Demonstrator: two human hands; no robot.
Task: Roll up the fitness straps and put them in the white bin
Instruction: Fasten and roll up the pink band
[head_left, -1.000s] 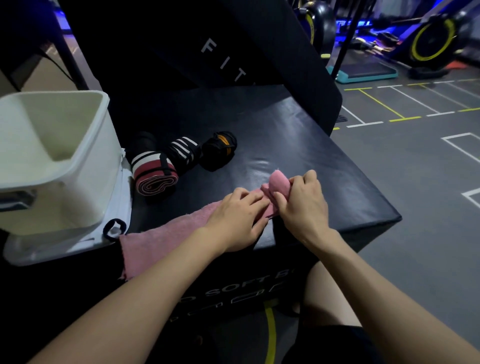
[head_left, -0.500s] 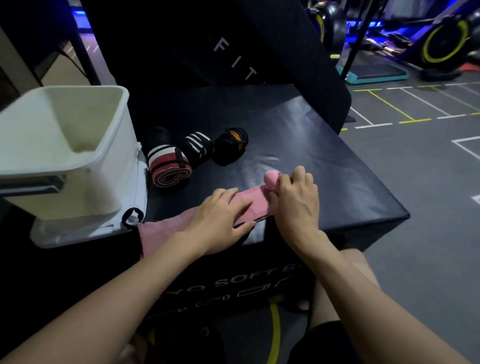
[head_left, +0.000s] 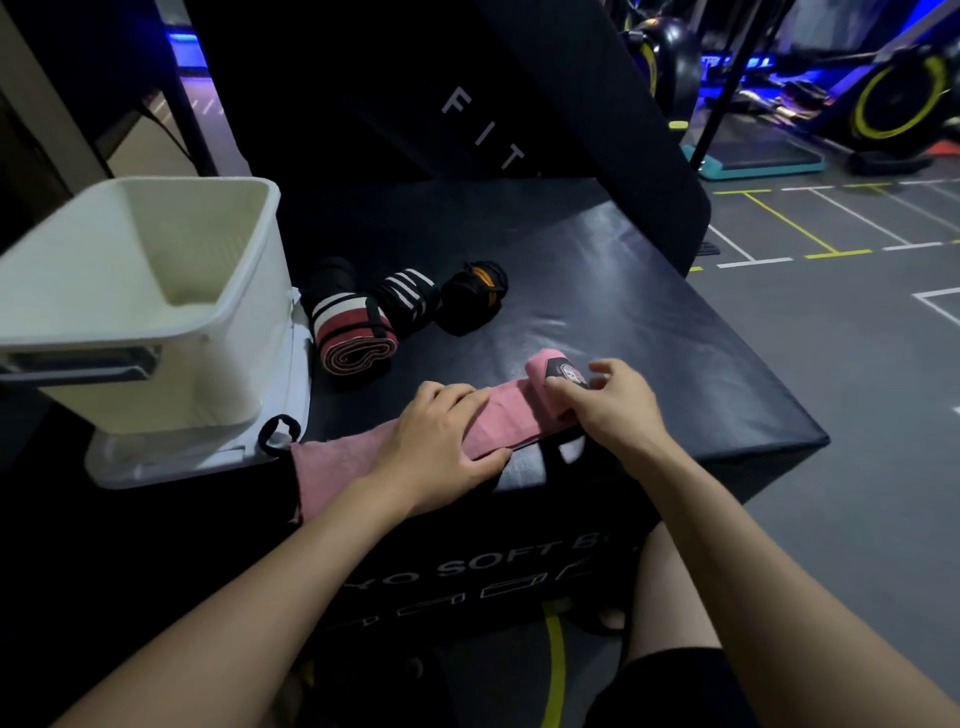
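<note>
The worktop (head_left: 597, 291), a black padded box, carried everything. At its 9 o'clock edge stood the white bin (head_left: 156, 291), on a white lid or tray; as far as its inside showed, it held nothing, though its floor was partly hidden.

At 12 o'clock from the hands, just beside the bin, lay three rolled straps (head_left: 405, 306), touching one another: a red-and-white one, a black-and-white striped one, and a black one with orange. None was in the bin yet.

The pink strap (head_left: 498, 421) lay along the near edge, its black loop (head_left: 279, 434) at 9 o'clock and a small roll begun at its 3 o'clock end.

The left hand (head_left: 441, 447) lay flat and open on the strap's middle, pinning it without gripping. The right hand (head_left: 613, 410) had a pinching grip on the roll, fingertips closed on its end.

Judging from this, the roll was small and loose, so it could slacken or cone sideways if the pinch eased. The strap's 9 o'clock end overhung the edge and might drag the strap off if the left hand lifted.
</note>
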